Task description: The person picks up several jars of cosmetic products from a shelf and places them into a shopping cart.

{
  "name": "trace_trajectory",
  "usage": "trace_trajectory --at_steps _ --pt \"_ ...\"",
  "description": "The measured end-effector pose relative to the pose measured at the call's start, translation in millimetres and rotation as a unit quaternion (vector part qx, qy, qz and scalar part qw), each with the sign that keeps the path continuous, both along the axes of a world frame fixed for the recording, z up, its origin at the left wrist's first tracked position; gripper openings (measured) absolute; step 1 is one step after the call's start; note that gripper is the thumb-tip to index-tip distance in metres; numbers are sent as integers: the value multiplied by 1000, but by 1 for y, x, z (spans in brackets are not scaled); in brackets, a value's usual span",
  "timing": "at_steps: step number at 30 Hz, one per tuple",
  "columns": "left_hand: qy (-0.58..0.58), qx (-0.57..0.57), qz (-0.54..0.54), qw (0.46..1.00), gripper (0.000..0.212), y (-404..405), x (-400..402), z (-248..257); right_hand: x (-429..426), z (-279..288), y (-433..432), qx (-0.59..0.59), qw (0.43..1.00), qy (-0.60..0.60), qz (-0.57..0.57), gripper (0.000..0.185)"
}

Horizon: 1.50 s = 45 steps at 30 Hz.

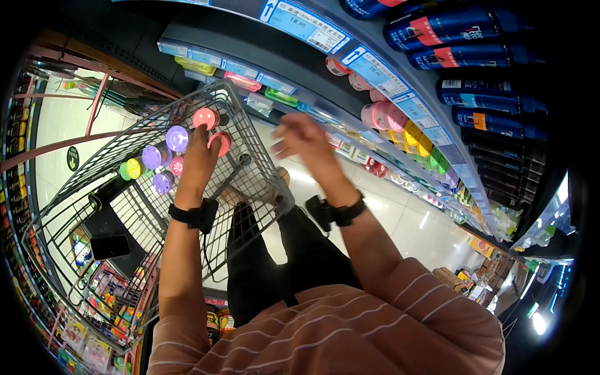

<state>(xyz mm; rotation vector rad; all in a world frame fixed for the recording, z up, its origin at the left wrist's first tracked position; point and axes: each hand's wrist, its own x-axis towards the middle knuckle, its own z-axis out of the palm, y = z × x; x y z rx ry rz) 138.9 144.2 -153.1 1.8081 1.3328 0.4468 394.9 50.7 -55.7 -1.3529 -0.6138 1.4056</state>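
In the shopping cart [255, 136], my left hand [199, 152] reaches down among several round-lidded containers. Its fingertips meet a coral-pink container [205, 118], and the thumb overlaps another pink container [220, 143]; the picture does not settle whether either is gripped. Close by are purple-lidded containers [177, 138], a small pink one [177, 166] and a yellow one [134, 168]. My right hand [302, 138], blurred by motion, is in the air between the cart and the shelf. Its fingers are apart and nothing shows in them.
On the shelf to the right are pink [375, 115], yellow [415, 138] and green containers [437, 160]. Dark blue bottles [445, 28] line the shelf above, behind price labels [304, 26]. A phone-like black device [110, 247] lies at the cart's near end. Stocked shelves run along the left.
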Motion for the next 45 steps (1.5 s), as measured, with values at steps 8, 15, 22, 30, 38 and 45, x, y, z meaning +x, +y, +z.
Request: trace_trajectory --at_steps 8,15,22,30,38,45 --pt "-187 27 -64 980 61 27 157 115 93 -1 15 14 952 -168 -255 38" --pt "-236 85 -135 959 44 60 258 98 111 -1 41 -45 949 -135 -282 33" --pt "-158 110 -105 976 42 67 289 96 128 -15 46 -19 957 -94 -275 31" --pt "-182 194 -52 962 37 78 248 89 131 -21 43 -79 953 -219 -195 39" --pt "-81 295 -47 951 60 92 239 58 177 -44 66 -10 977 -140 -160 43" --pt "-164 208 -25 964 61 83 203 89 123 -6 74 -24 924 -309 -223 54"
